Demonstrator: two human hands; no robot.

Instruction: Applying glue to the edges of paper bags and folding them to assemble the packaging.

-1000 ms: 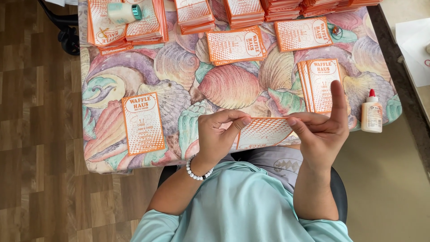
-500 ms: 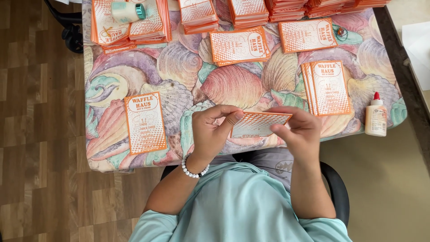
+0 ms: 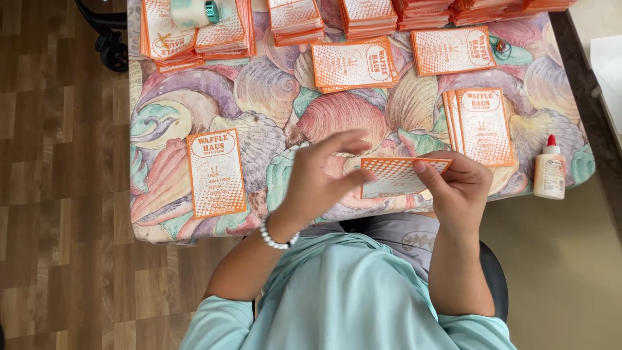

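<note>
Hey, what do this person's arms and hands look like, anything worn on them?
Both forearms are bare. The upper arms are covered by short, pale mint-green shirt sleeves. The left hand has a bracelet of round white beads at its wrist. The right hand and its wrist carry nothing; no gloves, rings or watch are visible.

Card (image 3: 398, 177) held at frame centre: thin paper stock, matt, printed orange and white, bends slightly. Same matt paper in the single card (image 3: 217, 173) at left and the stacks (image 3: 363, 16) along the top edge. Tablecloth (image 3: 285, 97): smooth printed cloth, shell pattern, soft sheen, hangs limp over the table edge. Glue bottle (image 3: 549, 170), right: plastic, semi-gloss, red cap. Bracelet (image 3: 275, 238) on the left wrist: glossy pale beads. Shirt (image 3: 350, 298), bottom: matt knit cloth. Floor (image 3: 58, 194), left: wood-look planks, low sheen.
</note>
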